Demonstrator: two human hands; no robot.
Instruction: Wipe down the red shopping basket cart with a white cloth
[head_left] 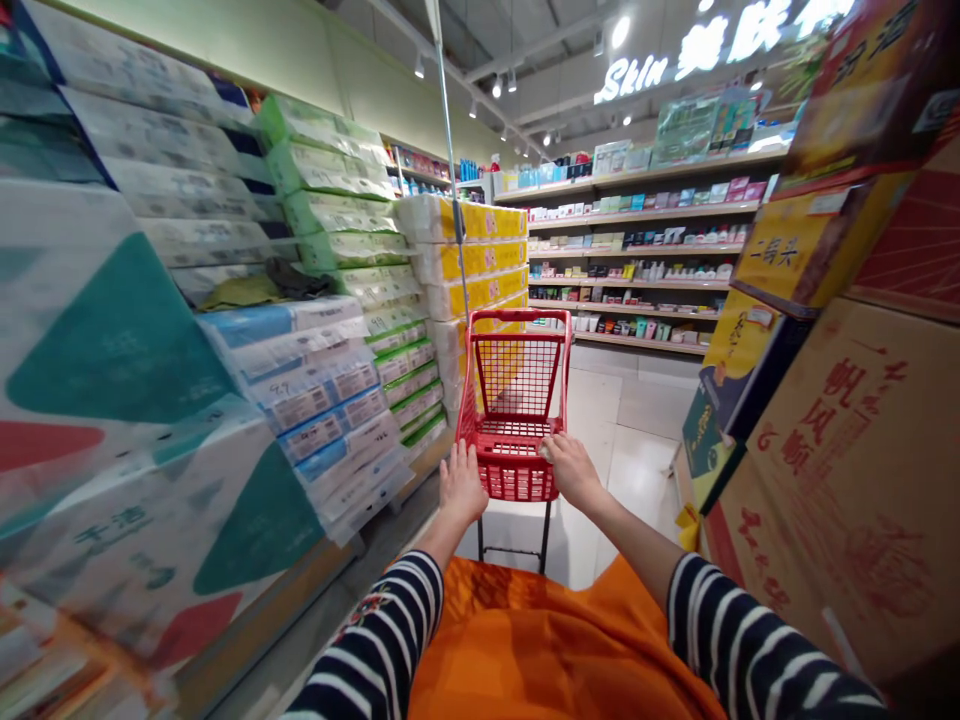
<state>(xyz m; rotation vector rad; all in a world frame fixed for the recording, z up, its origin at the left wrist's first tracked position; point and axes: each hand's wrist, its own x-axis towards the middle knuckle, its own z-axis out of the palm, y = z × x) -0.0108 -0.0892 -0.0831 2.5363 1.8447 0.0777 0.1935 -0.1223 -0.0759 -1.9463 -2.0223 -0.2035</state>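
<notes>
A red plastic shopping cart with grid walls and dark metal legs stands directly in front of me. My left hand rests against the near left side of its basket, fingers stretched out and slightly apart. At the near right corner, my right hand has its fingers curled over the basket's rim. Something small and pale shows by the right fingertips, too indistinct to name. The visible part of the cart's basket holds no goods.
Stacked tissue packs line the left side, with yellow packs farther along. A thin pole rises beside the cart. Cardboard cartons crowd the right. Cosmetics shelves stand at the back, past a pale tiled floor.
</notes>
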